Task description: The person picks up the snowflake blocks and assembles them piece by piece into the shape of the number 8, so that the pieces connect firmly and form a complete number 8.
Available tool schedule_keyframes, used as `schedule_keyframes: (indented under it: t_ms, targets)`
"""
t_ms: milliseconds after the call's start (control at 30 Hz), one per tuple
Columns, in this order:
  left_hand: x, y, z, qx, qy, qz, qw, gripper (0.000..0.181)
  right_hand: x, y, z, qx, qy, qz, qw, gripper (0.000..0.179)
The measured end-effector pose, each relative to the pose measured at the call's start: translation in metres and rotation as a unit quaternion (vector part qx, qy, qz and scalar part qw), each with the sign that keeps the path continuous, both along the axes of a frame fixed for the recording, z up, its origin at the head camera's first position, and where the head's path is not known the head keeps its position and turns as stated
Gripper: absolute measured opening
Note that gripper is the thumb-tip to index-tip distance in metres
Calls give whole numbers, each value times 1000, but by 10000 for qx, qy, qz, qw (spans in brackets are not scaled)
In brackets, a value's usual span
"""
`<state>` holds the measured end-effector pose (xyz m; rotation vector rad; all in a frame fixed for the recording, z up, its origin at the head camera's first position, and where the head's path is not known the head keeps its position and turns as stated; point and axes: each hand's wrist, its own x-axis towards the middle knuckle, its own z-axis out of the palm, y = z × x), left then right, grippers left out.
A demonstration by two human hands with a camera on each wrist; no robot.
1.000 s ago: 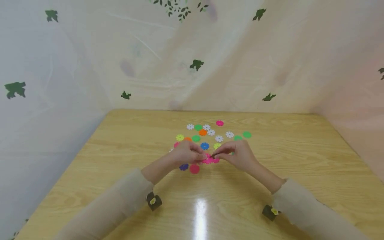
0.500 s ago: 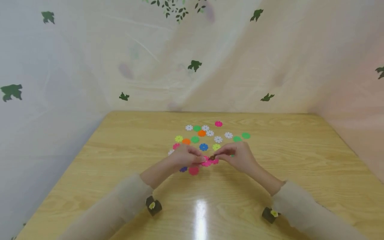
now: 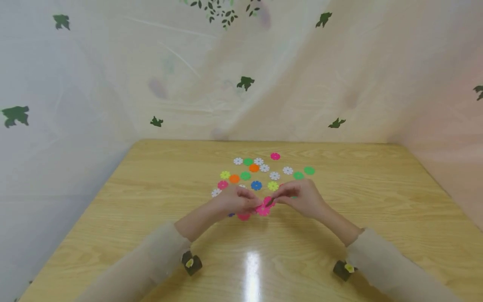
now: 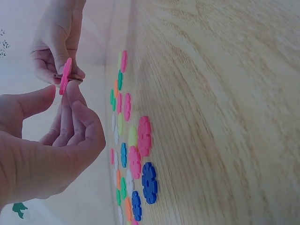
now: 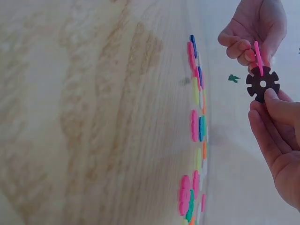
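Observation:
My left hand [image 3: 235,200] pinches a pink notched plastic disc [image 3: 263,210] at its edge, between thumb and fingertips. With thumb and fingers, my right hand [image 3: 299,198] grips a dark brown notched disc [image 5: 262,84] that has a round hole in its middle. The two discs meet crosswise: the pink disc [image 5: 258,58] stands edge-on at the brown one's rim in the right wrist view. In the left wrist view the pink disc [image 4: 66,76] overlaps the thin brown edge. Both discs are held up over the table, and the fingers hide part of each.
Several loose discs lie flat beyond and under the hands, among them a blue disc [image 3: 256,185], an orange disc [image 3: 234,178], a white disc [image 3: 288,170] and a green disc [image 3: 309,170]. The wooden table [image 3: 158,167] runs back to a printed cloth [image 3: 188,84].
The pink disc in my left hand has shifted slightly toward the person and turned. The brown disc has tilted with it. Both hands stay close together in nearly the same place.

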<state>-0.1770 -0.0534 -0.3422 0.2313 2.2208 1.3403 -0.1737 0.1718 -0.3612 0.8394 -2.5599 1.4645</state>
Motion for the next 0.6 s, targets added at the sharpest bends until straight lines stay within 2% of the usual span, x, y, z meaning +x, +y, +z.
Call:
schedule_keyframes:
  t_ms: [167, 367, 600]
  targets:
    - [0, 2, -4, 128, -59, 138, 9998, 20, -2, -2, 3, 219, 353, 268, 9988, 11]
    - [-1, 1, -9, 74, 43, 349, 9994, 19, -6, -4, 6, 425, 152, 259, 9986, 14]
    - [-1, -6, -12, -68, 146, 602, 9981, 19, -17, -1, 0, 1023, 79, 110, 9947, 23]
